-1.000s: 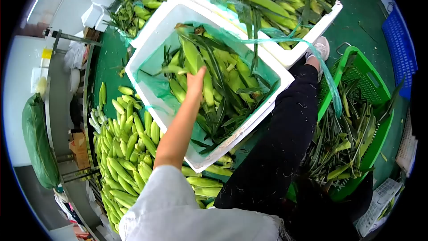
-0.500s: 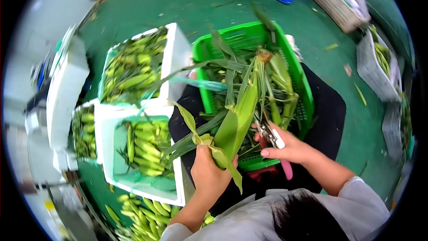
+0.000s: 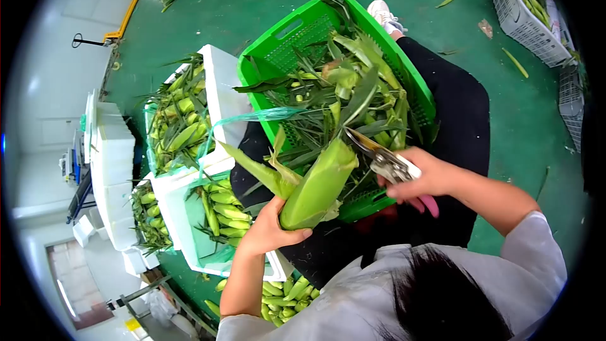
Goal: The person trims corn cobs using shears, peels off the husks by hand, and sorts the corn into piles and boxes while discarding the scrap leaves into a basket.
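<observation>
An ear of corn in green husk is gripped low down by my left hand, its cut end pointing up and away from me. A loose husk leaf sticks out to the left of it. Closed around the handles of pruning shears is my right hand; the blades point at the corn's cut end and look apart from it. Just beyond both hands, between my legs, stands a green basket holding husks, leaves and cut stalk ends.
White foam boxes with unpeeled and trimmed corn stand at my left. More trimmed ears lie by my left side. At the far right are white crates. A turquoise strip stretches from the boxes into the basket.
The stalk end and long leaves have come off the corn; a stalk end now lies in the basket. The shears have moved back from the ear, and the view has shifted.
</observation>
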Available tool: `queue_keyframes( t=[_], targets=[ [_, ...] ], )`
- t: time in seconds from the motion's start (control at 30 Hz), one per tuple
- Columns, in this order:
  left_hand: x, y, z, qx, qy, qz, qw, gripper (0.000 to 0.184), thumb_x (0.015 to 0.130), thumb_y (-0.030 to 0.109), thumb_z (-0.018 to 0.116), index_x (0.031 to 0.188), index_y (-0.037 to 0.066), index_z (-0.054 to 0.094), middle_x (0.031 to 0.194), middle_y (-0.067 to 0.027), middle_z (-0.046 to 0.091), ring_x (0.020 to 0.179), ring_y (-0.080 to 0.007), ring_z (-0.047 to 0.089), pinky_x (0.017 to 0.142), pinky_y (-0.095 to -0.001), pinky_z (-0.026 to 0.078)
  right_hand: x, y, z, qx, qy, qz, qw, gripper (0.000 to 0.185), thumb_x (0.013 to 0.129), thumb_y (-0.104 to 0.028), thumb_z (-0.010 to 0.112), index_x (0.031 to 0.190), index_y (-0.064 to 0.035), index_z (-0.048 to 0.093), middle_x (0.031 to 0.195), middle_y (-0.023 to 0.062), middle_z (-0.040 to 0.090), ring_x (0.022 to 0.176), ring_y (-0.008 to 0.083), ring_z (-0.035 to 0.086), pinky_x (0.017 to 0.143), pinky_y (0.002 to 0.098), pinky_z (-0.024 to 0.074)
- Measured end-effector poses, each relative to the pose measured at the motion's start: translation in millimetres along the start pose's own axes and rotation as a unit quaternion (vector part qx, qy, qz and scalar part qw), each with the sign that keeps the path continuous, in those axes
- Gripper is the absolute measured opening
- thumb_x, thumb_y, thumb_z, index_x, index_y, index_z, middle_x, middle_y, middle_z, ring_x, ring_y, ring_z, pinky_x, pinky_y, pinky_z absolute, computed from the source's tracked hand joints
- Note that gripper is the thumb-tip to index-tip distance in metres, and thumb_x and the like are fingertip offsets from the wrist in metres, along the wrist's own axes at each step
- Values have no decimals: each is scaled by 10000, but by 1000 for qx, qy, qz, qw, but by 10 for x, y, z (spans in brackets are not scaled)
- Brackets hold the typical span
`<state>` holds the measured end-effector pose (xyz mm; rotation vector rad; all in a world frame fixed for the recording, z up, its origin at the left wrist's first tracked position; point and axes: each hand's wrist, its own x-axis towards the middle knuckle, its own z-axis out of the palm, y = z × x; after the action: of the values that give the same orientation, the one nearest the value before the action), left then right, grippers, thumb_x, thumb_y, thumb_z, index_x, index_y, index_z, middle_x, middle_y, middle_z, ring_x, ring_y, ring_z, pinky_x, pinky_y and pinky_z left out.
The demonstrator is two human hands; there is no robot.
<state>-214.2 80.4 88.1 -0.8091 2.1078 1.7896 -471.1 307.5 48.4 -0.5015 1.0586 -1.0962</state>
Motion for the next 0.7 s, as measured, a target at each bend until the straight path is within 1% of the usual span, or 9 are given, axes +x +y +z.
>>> queue_keyframes(
  t=[0.1,0.2,0.33,0.37,0.43,0.5,0.57,0.63,0.7],
  targets=[
    [-70,-77,-42,-44,28,-53,997,758,589,105,863,1260,-29,536,1116,-62,628,1015,-154,582,920,-294,455,-100,296,73,78,-109,-48,990,543,857,-222,743,1283,-24,471,991,72,621,859,118,605,735,275,512],
    [-30,-8,-57,-4,-6,-36,999,711,608,84,848,1247,-25,554,1122,-77,636,1044,-156,583,935,-298,452,-124,336,155,2,-139,-74,988,748,824,-340,768,1375,-19,377,1210,119,546,1013,159,564,857,323,481],
    [229,112,-18,61,-140,4,988,709,613,102,834,1251,-28,555,1132,-108,633,1061,-193,590,950,-319,449,-60,4,171,-200,-47,-192,960,667,774,-309,808,1272,-2,488,1030,138,622,960,173,609,826,307,493],
    [284,118,-15,62,-173,12,983,718,609,109,835,1256,-29,553,1136,-114,631,1068,-201,589,959,-325,445,-48,8,151,-161,-49,-169,971,483,780,-247,802,1133,-8,575,905,82,646,836,149,646,751,283,518],
    [432,52,45,-79,-148,44,985,1057,598,141,845,1485,-13,290,1418,-136,455,1325,-219,412,1112,-323,288,-132,20,172,94,18,-65,993,373,779,-199,802,1043,-26,603,844,30,637,708,102,632,646,242,522],
    [634,237,234,-194,-66,100,974,1229,629,241,853,1550,4,75,1490,-135,361,1386,-218,338,1138,-332,240,-98,150,162,159,138,-108,972,356,818,-196,761,1073,-23,583,796,38,611,646,129,620,544,245,528],
    [817,328,358,-190,35,115,974,1198,656,413,864,1533,5,157,1450,-124,412,1332,-212,413,1105,-343,313,-107,282,190,274,139,-148,940,396,837,-187,728,1138,-10,541,812,72,608,645,177,625,530,291,551],
    [1047,227,486,-240,105,177,949,880,799,538,737,1417,31,369,1291,-130,541,1184,-233,535,993,-390,442,-238,395,306,309,72,-164,934,506,835,-155,714,1254,-15,469,936,76,608,773,186,630,640,345,569],
    [1203,397,595,-402,123,190,887,651,979,563,434,1386,56,408,1266,-142,554,1175,-272,547,994,-441,459,-319,422,463,213,70,-179,958,580,828,-133,723,1324,-28,442,1020,54,588,910,147,593,797,304,512]
  ],
)
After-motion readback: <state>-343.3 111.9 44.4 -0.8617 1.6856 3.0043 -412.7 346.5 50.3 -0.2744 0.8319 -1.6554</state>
